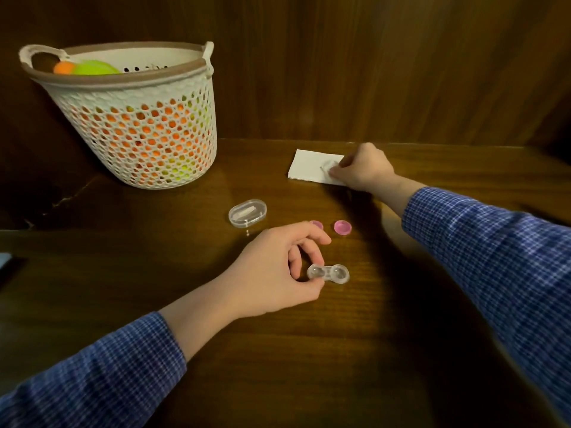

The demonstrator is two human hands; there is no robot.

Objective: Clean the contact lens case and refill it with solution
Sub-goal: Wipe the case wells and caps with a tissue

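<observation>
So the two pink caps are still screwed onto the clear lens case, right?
No. The head view shows the two pink caps lying loose on the table, behind the clear lens case. Its wells are uncovered, and the left hand holds one end.

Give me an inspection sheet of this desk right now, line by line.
Surface: dark wooden table, no spills seen.
Job's things: clear twin-well lens case, caps off; two pink round caps apart behind it; white tissue far right; no solution bottle seen.
Clutter: clear oval plastic box; white perforated basket with orange and green items.
Grippers: left hand pinches the case's left end; right hand grips something clear on the tissue.
Cables: nothing seen.
Surroundings: wooden panel wall.
</observation>
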